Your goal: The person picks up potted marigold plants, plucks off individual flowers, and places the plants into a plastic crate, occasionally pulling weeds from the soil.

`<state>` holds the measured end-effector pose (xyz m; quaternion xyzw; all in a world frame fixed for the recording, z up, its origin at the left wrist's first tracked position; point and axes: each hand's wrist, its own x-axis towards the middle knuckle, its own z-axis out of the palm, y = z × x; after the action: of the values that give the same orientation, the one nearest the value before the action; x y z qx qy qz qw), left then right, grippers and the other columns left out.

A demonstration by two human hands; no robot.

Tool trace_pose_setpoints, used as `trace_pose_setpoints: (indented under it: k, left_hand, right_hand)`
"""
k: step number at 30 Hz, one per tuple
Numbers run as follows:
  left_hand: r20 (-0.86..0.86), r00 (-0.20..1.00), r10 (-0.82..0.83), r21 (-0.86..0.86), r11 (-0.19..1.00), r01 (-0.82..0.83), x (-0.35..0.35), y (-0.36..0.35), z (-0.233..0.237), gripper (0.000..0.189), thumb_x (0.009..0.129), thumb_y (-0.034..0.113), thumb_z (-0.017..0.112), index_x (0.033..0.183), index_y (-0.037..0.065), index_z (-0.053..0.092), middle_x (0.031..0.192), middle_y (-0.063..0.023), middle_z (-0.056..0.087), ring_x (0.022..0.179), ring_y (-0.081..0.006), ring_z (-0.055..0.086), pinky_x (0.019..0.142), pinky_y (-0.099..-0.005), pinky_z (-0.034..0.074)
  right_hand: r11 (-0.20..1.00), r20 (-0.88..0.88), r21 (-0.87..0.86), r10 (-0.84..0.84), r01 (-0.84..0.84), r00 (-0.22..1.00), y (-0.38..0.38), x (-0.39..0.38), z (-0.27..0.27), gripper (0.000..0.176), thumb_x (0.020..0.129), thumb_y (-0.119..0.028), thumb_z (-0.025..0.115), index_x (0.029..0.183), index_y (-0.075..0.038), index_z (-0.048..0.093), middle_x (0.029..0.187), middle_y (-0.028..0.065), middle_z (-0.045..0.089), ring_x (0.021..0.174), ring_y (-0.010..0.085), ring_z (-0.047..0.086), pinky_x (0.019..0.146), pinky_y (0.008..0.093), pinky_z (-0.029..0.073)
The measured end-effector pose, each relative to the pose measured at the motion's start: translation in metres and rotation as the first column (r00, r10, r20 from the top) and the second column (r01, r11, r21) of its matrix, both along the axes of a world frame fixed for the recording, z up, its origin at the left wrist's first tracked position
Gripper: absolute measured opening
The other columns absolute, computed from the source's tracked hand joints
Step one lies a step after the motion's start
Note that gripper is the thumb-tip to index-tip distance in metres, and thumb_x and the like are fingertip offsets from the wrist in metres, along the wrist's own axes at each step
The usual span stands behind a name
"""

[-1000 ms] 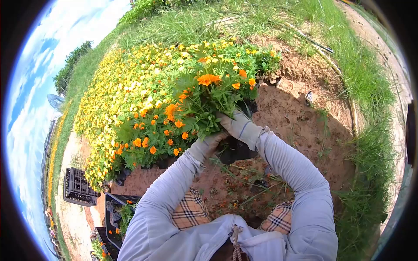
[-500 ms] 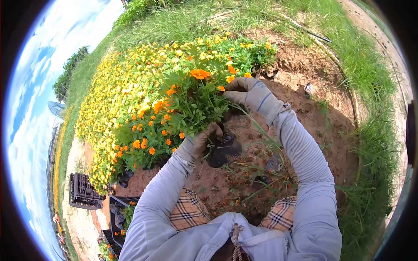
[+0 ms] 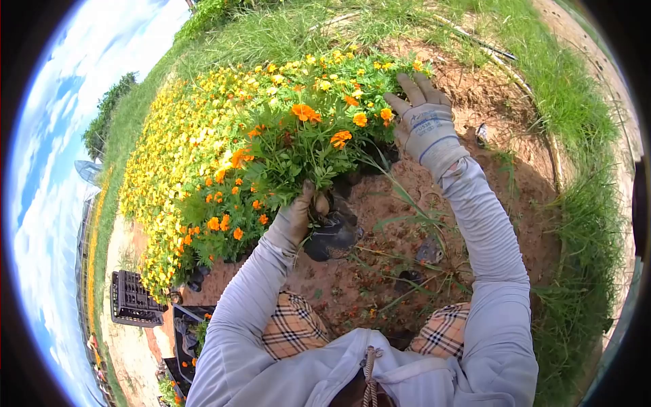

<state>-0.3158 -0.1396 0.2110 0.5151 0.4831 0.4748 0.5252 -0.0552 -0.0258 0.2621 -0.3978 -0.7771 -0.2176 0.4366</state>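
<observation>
Orange marigold plants (image 3: 298, 152) stand in front of me, with a black plastic pot bag (image 3: 332, 239) below the stems. My left hand (image 3: 298, 211), in a dirty glove, is closed round the base of the stems just above the bag. To the right, my right hand (image 3: 424, 125) is raised in a pale glove with blue print, its fingers spread and nothing held. It is beside the orange blooms, over the edge of the flower bed.
Yellow and orange flowers (image 3: 183, 156) spread to the left. A black crate (image 3: 134, 298) lies at the lower left, near another dark crate (image 3: 182, 339) holding plants. Long weeds (image 3: 413, 207) cross the reddish soil (image 3: 515, 203). A hose (image 3: 485, 46) runs through grass.
My right hand has left the plant, moving right and up, and its fingers have opened. My left hand and the bag have shifted slightly left, with the orange blooms spreading apart.
</observation>
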Motion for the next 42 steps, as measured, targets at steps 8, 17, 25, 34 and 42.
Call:
trace_pose_setpoints:
  k: [8, 17, 25, 34, 42]
  left_hand:
    - [0.068, 0.998, 0.017, 0.065, 0.998, -0.021, 0.011, -0.002, 0.0, 0.033, 0.091, 0.042, 0.048, 0.089, 0.009, 0.052, 0.066, 0.0028, 0.044, 0.057, -0.0096, 0.04, 0.053, -0.0245, 0.033]
    - [-0.285, 0.957, 0.047, 0.126, 0.992, -0.011, 0.026, -0.014, 0.013, 0.023, 0.09, 0.028, 0.054, 0.083, 0.006, 0.053, 0.064, 0.0012, 0.047, 0.058, -0.0097, 0.042, 0.052, -0.0259, 0.034]
    - [-0.312, 0.939, 0.148, 0.025, 0.989, -0.147, 0.026, -0.007, 0.012, 0.019, 0.088, 0.024, 0.058, 0.078, 0.009, 0.053, 0.059, 0.0021, 0.045, 0.053, -0.0092, 0.039, 0.05, -0.0257, 0.033]
    - [-0.749, 0.543, 0.38, 0.412, 0.909, -0.068, -0.024, 0.036, -0.047, 0.027, 0.086, 0.032, 0.053, 0.1, 0.009, 0.059, 0.093, -0.0072, 0.061, 0.082, -0.02, 0.057, 0.071, -0.0322, 0.045]
    - [-0.775, 0.413, 0.479, 0.56, 0.822, 0.098, -0.047, 0.049, -0.089, 0.032, 0.09, 0.028, 0.051, 0.111, 0.005, 0.057, 0.101, -0.0092, 0.063, 0.097, -0.0236, 0.059, 0.079, -0.0353, 0.047]
  right_hand:
    - [0.538, -0.494, -0.163, 0.681, -0.827, 0.54, -0.06, -0.059, 0.026, 0.021, 0.078, -0.024, 0.063, 0.091, -0.008, 0.064, 0.093, 0.0086, 0.062, 0.086, 0.0254, 0.06, 0.076, 0.0331, 0.048]
    - [0.748, -0.166, -0.54, 0.355, -0.386, 0.92, -0.053, -0.063, 0.014, 0.034, 0.078, -0.034, 0.061, 0.105, -0.013, 0.058, 0.098, 0.0072, 0.059, 0.095, 0.0261, 0.057, 0.08, 0.0376, 0.046]
    - [0.533, -0.879, -0.332, 0.125, -0.778, 0.46, -0.042, -0.062, 0.003, 0.016, 0.08, -0.019, 0.062, 0.092, -0.007, 0.061, 0.078, 0.0051, 0.062, 0.068, 0.0147, 0.059, 0.059, 0.0278, 0.047]
    - [0.617, -0.174, -0.343, 0.699, -0.709, 0.693, -0.056, -0.049, 0.015, 0.021, 0.079, -0.02, 0.061, 0.099, -0.013, 0.061, 0.086, 0.0023, 0.064, 0.08, 0.0198, 0.063, 0.069, 0.0333, 0.049]
    - [0.893, 0.199, -0.342, 0.372, -0.292, 0.907, -0.054, -0.078, -0.007, 0.017, 0.082, -0.027, 0.058, 0.09, -0.012, 0.062, 0.079, 0.0016, 0.063, 0.074, 0.0194, 0.062, 0.064, 0.0337, 0.047]
